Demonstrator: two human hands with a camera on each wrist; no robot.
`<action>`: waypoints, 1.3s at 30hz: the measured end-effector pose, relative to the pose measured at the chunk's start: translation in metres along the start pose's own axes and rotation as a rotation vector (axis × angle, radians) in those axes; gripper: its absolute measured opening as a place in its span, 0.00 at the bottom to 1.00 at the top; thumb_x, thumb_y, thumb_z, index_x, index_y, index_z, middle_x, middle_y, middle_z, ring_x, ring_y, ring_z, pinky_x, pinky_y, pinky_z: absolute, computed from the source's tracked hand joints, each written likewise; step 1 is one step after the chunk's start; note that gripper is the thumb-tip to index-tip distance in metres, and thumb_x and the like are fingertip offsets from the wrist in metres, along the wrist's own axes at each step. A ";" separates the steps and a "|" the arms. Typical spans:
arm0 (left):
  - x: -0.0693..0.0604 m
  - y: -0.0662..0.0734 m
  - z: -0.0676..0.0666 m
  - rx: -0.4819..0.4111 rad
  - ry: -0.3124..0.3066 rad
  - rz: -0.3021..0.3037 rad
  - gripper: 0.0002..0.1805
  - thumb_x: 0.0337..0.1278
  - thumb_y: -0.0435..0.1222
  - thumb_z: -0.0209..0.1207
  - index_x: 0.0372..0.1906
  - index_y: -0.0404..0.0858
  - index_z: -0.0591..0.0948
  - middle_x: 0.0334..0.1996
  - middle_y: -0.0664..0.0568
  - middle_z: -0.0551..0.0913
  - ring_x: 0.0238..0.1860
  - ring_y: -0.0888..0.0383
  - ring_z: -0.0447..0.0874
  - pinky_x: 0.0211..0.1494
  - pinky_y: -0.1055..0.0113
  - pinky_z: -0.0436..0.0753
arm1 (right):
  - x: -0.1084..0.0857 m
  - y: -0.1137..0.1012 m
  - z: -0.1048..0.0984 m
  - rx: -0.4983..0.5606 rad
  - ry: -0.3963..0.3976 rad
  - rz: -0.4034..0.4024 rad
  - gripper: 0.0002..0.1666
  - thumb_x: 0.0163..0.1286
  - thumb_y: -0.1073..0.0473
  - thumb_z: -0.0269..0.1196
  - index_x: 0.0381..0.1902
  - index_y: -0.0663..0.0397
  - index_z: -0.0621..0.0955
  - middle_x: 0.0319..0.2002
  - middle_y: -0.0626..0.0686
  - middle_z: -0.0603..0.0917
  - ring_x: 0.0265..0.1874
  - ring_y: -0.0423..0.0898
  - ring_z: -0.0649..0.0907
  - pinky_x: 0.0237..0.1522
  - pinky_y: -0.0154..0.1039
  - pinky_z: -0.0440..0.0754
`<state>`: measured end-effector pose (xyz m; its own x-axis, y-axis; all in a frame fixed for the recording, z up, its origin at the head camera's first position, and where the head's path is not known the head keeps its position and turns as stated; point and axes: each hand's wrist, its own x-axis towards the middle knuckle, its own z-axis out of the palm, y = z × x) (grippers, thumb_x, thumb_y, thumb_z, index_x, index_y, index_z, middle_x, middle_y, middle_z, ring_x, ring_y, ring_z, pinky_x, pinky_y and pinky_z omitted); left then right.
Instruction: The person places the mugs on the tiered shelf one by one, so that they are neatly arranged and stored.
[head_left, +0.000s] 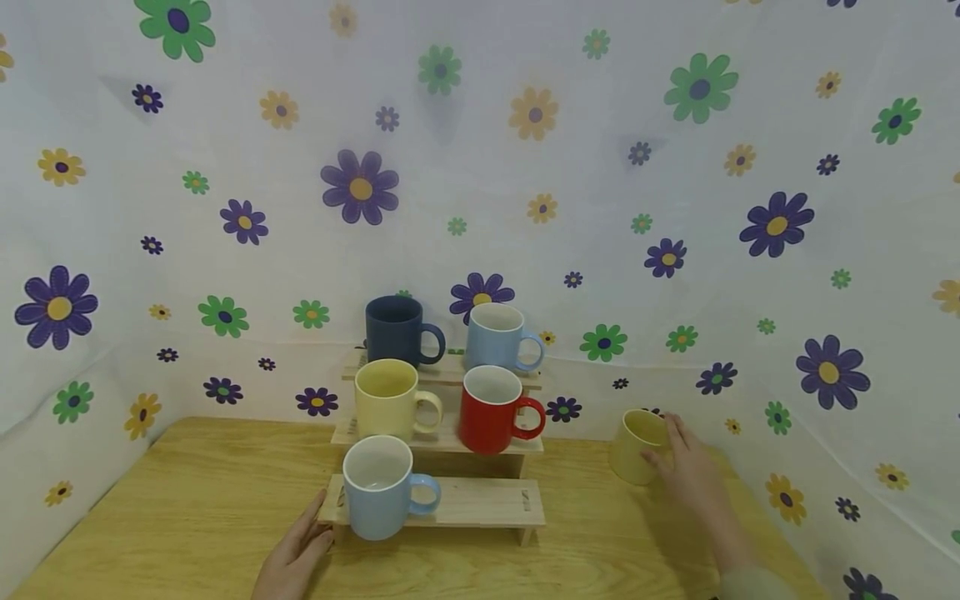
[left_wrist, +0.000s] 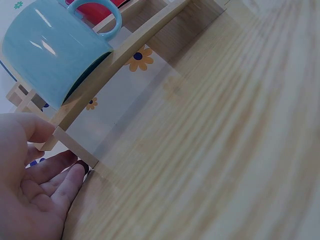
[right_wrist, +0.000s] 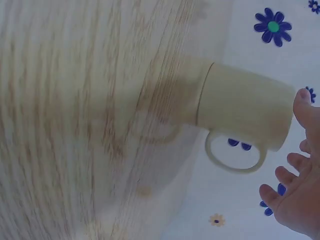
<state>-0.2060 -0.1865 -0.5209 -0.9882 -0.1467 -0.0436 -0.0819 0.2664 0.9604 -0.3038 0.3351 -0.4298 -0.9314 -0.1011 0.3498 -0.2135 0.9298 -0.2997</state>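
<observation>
At the right of the table a pale yellow mug (head_left: 636, 454) stands upright; in the right wrist view its handle (right_wrist: 235, 170) shows. My right hand (head_left: 686, 467) is beside its rim, fingers spread and thumb near the lip (right_wrist: 292, 117); whether skin touches it I cannot tell. My left hand (head_left: 294, 554) holds the left end of a three-step wooden rack (head_left: 480, 500), thumb and fingers about the lowest step's leg (left_wrist: 75, 146). On that step, at the left, sits a light blue mug (head_left: 377, 492), handle to the right.
On the middle step are another yellow mug (head_left: 384, 400) and a red mug (head_left: 489, 412). The top step carries a dark blue mug (head_left: 393, 332) and a second light blue mug (head_left: 493, 337). A flower-printed white cloth (head_left: 480, 167) hangs behind the wooden table (head_left: 210, 500).
</observation>
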 end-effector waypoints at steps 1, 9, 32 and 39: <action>0.000 0.000 0.000 0.004 0.002 0.000 0.35 0.67 0.45 0.53 0.75 0.43 0.56 0.59 0.36 0.75 0.59 0.42 0.74 0.64 0.42 0.66 | 0.002 0.004 0.000 0.001 -0.016 0.007 0.48 0.72 0.45 0.55 0.70 0.77 0.51 0.68 0.76 0.52 0.63 0.76 0.58 0.62 0.67 0.56; 0.001 0.001 0.001 0.017 -0.006 0.030 0.35 0.69 0.42 0.53 0.75 0.41 0.55 0.57 0.36 0.76 0.57 0.44 0.76 0.63 0.41 0.66 | 0.009 0.024 0.004 0.036 -0.130 0.070 0.50 0.75 0.40 0.46 0.69 0.80 0.45 0.64 0.82 0.53 0.60 0.79 0.58 0.61 0.69 0.57; 0.000 0.001 -0.001 -0.004 -0.011 0.033 0.33 0.69 0.38 0.51 0.75 0.38 0.55 0.56 0.36 0.77 0.56 0.45 0.76 0.61 0.46 0.71 | 0.008 0.001 0.038 0.437 -0.042 0.300 0.47 0.75 0.43 0.50 0.73 0.68 0.44 0.65 0.79 0.57 0.62 0.75 0.62 0.62 0.67 0.58; 0.001 0.002 -0.001 -0.002 -0.010 0.023 0.33 0.69 0.39 0.51 0.75 0.39 0.55 0.56 0.36 0.77 0.56 0.45 0.76 0.62 0.45 0.69 | 0.000 -0.008 0.046 0.527 0.068 0.330 0.42 0.73 0.47 0.54 0.74 0.62 0.52 0.62 0.76 0.65 0.51 0.67 0.73 0.55 0.60 0.71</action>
<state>-0.2067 -0.1868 -0.5192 -0.9910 -0.1315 -0.0243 -0.0591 0.2674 0.9618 -0.3152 0.3111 -0.4680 -0.9559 0.2004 0.2147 -0.0509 0.6069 -0.7932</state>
